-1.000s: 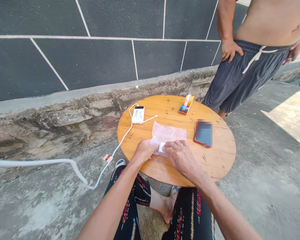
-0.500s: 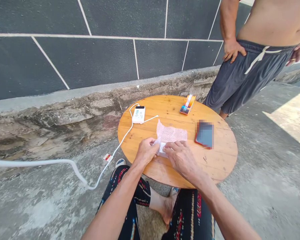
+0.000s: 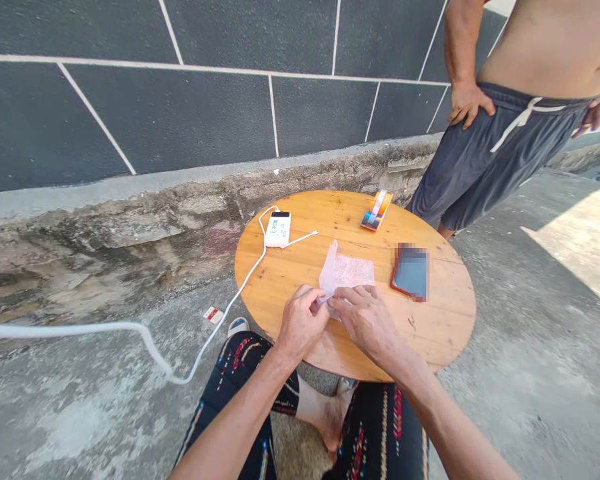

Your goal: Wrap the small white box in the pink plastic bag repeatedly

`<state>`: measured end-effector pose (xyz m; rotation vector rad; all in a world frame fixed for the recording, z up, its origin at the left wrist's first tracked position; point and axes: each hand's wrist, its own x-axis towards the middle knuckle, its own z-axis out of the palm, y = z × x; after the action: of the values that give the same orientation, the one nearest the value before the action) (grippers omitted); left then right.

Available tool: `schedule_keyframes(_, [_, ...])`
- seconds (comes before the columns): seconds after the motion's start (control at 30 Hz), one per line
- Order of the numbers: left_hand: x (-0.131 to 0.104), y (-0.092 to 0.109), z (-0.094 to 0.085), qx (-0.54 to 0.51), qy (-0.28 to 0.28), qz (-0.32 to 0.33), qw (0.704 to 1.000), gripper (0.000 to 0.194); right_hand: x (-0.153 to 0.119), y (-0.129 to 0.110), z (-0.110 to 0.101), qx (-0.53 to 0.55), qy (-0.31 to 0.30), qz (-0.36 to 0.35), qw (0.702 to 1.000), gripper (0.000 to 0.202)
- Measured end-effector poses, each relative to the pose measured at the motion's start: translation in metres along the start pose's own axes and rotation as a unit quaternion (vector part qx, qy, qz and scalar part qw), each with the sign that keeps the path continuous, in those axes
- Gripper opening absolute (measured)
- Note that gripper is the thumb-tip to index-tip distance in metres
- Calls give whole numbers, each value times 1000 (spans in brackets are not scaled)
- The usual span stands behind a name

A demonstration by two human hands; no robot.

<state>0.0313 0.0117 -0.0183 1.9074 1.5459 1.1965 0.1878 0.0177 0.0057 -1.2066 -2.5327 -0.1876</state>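
A sheet of pinkish bubble wrap point(image 3: 353, 272) lies on the round wooden table point(image 3: 425, 340), its left side lifted and folded. My left hand point(image 3: 304, 319) pinches the near left edge of the wrap between thumb and fingers. Close beside it, my right hand point(image 3: 363, 312) has its fingers bent over the wrap and pressing on it, the fingertips almost meeting those of the left. The small white item within the wrap is now mostly hidden beneath my fingers.
On the table's far left rests a white power bank point(image 3: 279, 229) with a white cable point(image 3: 245, 287) trailing off left. A tape dispenser point(image 3: 377, 211) stands at the back, a blurred red-edged phone-like object point(image 3: 410, 272) at right. A person point(image 3: 510, 133) stands beyond the table.
My left hand has moved right, bringing the wrap's left edge over the white item. The wrap's left flap now stands more upright. My right hand stays nearly in place.
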Motion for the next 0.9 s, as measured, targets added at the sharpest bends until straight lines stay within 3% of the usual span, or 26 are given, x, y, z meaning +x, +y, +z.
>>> schedule_keyframes(0.13, [4,-1,-13,6,-84,50,995,40,0,1,4,11,22,-2,1000,19])
schedule_keyframes(0.3, [13,-1,-27,22,-153,80,985,34,-2,1,10,42,33,5,999,20])
schedule_keyframes(0.57, [13,-15,-20,49,-122,193,972,29,-7,-1,16,129,63,94,985,22])
schedule_keyframes(0.7, [13,-17,-20,65,-142,230,961,32,-5,-4,15,139,80,88,983,30])
schedule_keyframes(0.9, [14,-15,-21,106,-146,233,956,28,-6,-2,4,187,83,84,975,20])
